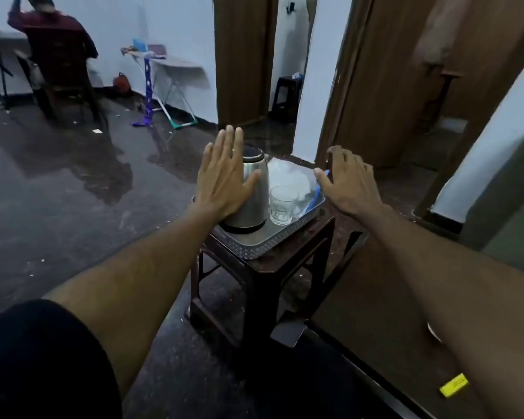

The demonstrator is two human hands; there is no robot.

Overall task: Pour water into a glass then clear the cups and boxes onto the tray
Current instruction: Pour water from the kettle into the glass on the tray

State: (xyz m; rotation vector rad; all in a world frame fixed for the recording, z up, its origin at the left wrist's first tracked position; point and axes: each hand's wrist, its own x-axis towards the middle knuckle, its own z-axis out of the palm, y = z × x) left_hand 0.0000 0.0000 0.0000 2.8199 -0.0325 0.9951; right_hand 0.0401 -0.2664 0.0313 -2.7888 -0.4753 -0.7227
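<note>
Presently I log: glass apparently empty on tray beside kettle, left hand spread flat against kettle, right hand splayed, holding nothing, over tray's far edge; pouring and clearing outstanding.

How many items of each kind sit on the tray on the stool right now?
Kettle: 1
Glass: 1
White plastic wrap or bag: 1
Blue item at the tray's right edge, identity unclear: 1
Total: 4
</note>
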